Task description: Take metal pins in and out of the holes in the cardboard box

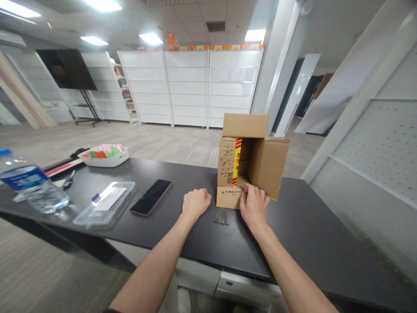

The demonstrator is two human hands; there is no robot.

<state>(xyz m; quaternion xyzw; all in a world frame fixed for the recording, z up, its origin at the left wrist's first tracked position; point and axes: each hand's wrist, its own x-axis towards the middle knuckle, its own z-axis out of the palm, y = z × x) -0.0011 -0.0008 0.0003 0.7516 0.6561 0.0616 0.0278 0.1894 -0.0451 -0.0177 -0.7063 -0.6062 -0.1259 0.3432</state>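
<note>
Your right hand [253, 203] pinches the perforated front flap of the open cardboard box [252, 158], which stands on the dark table [309, 226] toward its far edge; whether the fingers grip anything else, you cannot tell. Your left hand [196, 203] rests as a loose fist on the table, just left of a small bundle of nails [222, 215] lying before the box. A phone [151, 197] lies further left.

White shelving units [189, 89] line the far wall beyond grey flooring [156, 141], under bright ceiling lights [150, 38].
</note>
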